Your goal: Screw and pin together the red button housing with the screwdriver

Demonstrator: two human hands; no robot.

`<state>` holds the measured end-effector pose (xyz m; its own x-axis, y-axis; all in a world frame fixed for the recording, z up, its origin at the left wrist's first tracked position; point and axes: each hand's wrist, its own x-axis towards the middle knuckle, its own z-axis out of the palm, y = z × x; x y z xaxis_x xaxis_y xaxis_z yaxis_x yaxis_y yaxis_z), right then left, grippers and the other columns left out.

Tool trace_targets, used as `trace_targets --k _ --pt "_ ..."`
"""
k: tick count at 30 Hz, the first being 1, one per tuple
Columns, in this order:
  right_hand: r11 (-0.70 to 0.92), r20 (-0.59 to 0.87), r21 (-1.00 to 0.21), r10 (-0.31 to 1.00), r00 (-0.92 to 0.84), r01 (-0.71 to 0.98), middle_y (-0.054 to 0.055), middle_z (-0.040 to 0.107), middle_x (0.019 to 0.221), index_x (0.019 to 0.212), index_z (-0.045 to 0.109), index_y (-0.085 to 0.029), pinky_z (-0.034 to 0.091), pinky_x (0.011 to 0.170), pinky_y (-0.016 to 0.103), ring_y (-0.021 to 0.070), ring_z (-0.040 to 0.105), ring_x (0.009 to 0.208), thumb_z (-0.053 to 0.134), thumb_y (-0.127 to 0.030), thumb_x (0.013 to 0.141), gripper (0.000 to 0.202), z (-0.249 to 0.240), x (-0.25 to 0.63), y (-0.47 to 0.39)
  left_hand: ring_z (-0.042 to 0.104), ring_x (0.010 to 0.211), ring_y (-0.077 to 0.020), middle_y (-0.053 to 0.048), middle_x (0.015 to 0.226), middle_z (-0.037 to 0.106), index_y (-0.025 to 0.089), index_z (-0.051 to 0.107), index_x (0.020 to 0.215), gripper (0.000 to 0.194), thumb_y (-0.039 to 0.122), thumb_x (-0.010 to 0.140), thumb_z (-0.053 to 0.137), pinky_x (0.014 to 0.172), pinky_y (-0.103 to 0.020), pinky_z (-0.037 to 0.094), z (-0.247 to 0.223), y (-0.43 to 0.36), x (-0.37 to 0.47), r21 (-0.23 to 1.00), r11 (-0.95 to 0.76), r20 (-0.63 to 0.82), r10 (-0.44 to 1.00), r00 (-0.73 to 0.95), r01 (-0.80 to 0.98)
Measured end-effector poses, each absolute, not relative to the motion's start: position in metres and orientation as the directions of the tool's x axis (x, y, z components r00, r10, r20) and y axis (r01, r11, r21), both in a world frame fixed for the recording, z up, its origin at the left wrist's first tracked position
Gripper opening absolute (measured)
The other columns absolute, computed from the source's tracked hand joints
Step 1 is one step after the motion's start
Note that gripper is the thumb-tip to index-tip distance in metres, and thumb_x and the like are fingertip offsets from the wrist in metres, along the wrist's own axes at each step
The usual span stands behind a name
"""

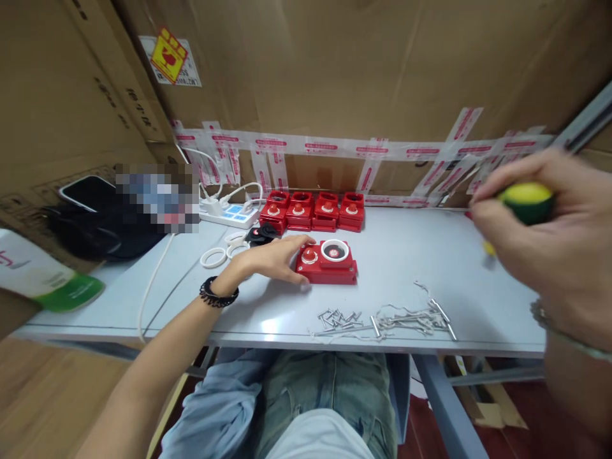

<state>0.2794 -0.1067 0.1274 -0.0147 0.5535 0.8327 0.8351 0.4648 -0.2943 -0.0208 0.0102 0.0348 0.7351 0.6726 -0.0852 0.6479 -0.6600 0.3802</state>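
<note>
A red box (325, 274) with a red dome-like knob (310, 254) and a white ring (347, 254) around a black disc lies on the table. My left hand (272, 260) holds its left end, thumb at the front and fingers at the back. Up at the right, my right hand (559, 236) is wrapped round a yellow and green screwdriver handle (528, 203). Motion blurs this hand, and the tool's tip shows only faintly below it, apart from the box. Several small screws (337, 317) lie in front of the box.
Metal rods with thin wires (411, 320) lie near the table's front edge. Behind stand several similar red boxes (326, 210) beside a white power strip (234, 215). Loose white rings (213, 264), a black part (262, 234) and a green-white tube (67, 287) are on the left. Taped cardboard (335, 76) walls the back.
</note>
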Motion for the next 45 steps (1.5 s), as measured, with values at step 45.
trace_targets --k 45 --pt "0.142 0.137 -0.333 0.985 -0.101 0.932 0.005 0.063 0.057 0.065 0.067 -0.016 0.04 0.057 0.028 0.0148 0.052 0.056 0.06 -0.034 0.078 0.024 0.082 0.343 -0.036 0.055 0.118 -0.0334 -0.016 0.134 0.055 0.02 0.04 0.135 0.074 0.06 0.078 0.065 0.095 -0.041 0.041 0.032 0.005 -0.012 0.357 -0.67 -0.01 0.694 0.72 0.65"
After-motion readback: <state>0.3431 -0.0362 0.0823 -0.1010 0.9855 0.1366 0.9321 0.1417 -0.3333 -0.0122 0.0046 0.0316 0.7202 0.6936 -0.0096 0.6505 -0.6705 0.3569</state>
